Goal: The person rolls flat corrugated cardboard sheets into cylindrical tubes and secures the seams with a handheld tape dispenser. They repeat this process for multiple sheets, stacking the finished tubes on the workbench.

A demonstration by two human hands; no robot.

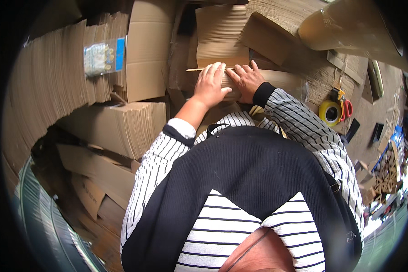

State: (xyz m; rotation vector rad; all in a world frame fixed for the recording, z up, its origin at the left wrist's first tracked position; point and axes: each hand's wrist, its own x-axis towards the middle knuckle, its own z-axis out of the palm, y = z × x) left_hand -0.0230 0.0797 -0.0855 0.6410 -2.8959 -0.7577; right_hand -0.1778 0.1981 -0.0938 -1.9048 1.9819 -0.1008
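Observation:
My left hand lies on a stack of brown cardboard in front of me, fingers stretched forward side by side and thumb out. Close on its right, my right hand rests on the same cardboard with its fingers spread. A thin pale strip runs along the far edge of this stack, by the left fingertips; I cannot tell whether it is loose. Just beyond my fingers stands a pile of creased cardboard sheets. My palms hide part of the stack.
Dense cardboard stacks fill the left, with a clear packet against one. At right lie a yellow tape roll and red-handled scissors. A large brown roll is at far right; a loose cardboard piece leans nearby.

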